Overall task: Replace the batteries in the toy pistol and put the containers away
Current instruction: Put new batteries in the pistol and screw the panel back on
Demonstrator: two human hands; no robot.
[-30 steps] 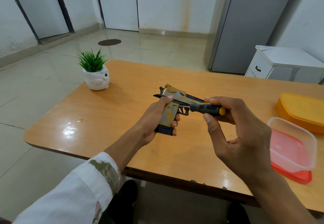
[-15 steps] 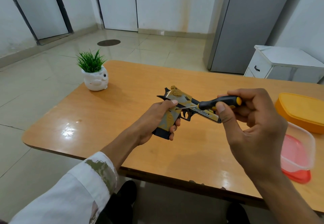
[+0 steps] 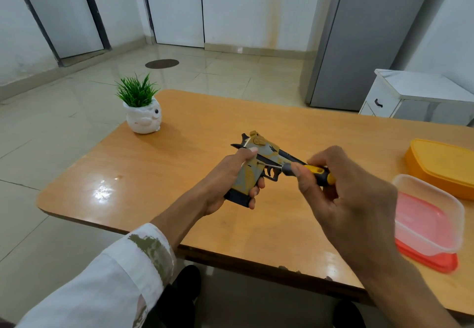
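Since the toy pistol (image 3: 264, 149), held above the table (image 3: 179, 178), is prob. light, stiff plastic, the left hand (image 3: 225, 181) wraps its grip & the right hand (image 3: 348, 199) pinches a screwdriver (image 3: 314, 170), tip on it.

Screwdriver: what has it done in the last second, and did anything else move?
The right hand shifted its hold on the screwdriver, whose handle swung up, then down; its tip stays at the grip of the toy pistol. The left hand still holds it; plant, yellow box and clear box unmoved.
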